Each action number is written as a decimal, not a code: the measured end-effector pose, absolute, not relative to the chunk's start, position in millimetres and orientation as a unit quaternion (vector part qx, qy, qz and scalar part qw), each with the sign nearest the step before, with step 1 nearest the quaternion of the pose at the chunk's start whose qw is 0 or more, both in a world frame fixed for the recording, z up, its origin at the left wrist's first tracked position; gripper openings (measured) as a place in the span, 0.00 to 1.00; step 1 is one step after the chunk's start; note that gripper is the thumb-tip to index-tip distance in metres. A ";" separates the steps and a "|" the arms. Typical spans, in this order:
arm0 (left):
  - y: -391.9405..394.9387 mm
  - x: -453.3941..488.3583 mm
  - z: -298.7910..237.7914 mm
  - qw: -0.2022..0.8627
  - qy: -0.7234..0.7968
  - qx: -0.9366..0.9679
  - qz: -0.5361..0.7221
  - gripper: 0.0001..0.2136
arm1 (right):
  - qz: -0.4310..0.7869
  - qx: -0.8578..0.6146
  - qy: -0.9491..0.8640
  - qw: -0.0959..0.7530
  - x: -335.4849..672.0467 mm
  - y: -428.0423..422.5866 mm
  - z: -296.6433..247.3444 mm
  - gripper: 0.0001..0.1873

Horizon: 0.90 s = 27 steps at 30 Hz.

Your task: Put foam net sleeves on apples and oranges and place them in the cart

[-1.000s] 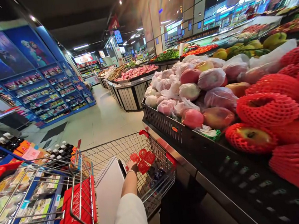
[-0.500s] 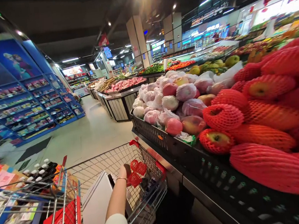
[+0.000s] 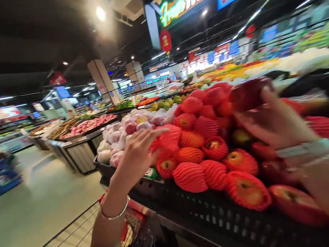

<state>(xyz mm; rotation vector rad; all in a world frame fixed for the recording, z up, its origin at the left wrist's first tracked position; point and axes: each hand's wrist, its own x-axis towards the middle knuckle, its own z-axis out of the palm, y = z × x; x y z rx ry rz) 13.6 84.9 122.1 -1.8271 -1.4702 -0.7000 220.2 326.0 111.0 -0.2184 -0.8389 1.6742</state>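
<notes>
My left hand [image 3: 135, 156], with a bracelet on its wrist, reaches over the near edge of the fruit display. Its fingers are stretched out and the thumb is apart, beside a red foam net [image 3: 169, 137]; whether they touch it I cannot tell. Raised over the right side of the pile, my right hand [image 3: 280, 120] grips a dark red apple [image 3: 248, 95] without a net, slightly blurred. Below both hands lie apples in red foam nets [image 3: 190, 176], and a bare red apple [image 3: 298, 203] rests at the near right.
A black perforated crate [image 3: 212, 209] edges the display. White-wrapped fruit [image 3: 114, 137] is piled to the left. The wire shopping cart [image 3: 73, 239] stands at lower left, against the display. Beyond the floor aisle [image 3: 56, 191] are vegetable stands [image 3: 86, 144].
My left hand has come up out of the cart to the display's edge. My right hand has entered the view holding an apple. The view has swung right.
</notes>
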 end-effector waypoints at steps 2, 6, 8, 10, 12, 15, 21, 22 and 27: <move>141.1 25.5 144.0 0.334 -0.508 -0.729 -0.316 0.12 | 0.794 -0.055 -0.322 0.513 223.3 318.6 116.4 0.24; 241.9 38.4 163.7 0.299 -0.520 -0.727 -0.334 0.11 | 0.804 0.079 -0.318 0.497 219.2 320.5 113.9 0.29; 271.8 44.9 160.4 0.267 -0.512 -0.734 -0.357 0.13 | 0.792 0.087 -0.350 0.492 220.6 327.7 110.7 0.34; 285.8 51.7 151.0 0.235 -0.478 -0.737 -0.416 0.15 | 0.787 0.086 -0.361 0.492 223.5 334.9 108.5 0.35; 287.9 56.8 139.6 0.200 -0.437 -0.738 -0.473 0.17 | 0.790 0.086 -0.353 0.494 225.3 340.0 107.0 0.33; 282.2 56.5 124.9 0.128 -0.390 -0.760 -0.503 0.19 | 0.790 0.082 -0.340 0.503 223.3 343.7 104.9 0.29; 287.2 40.9 109.2 0.071 -0.350 -0.692 -0.628 0.26 | 0.791 0.061 -0.368 0.484 215.0 337.6 102.5 0.27; 289.9 39.5 107.5 0.092 -0.352 -0.668 -0.649 0.27 | 0.797 0.063 -0.369 0.474 213.6 335.4 102.3 0.25; 297.0 35.3 103.2 0.134 -0.407 -0.657 -0.620 0.17 | 0.843 0.026 -0.339 0.417 202.4 326.9 95.4 0.14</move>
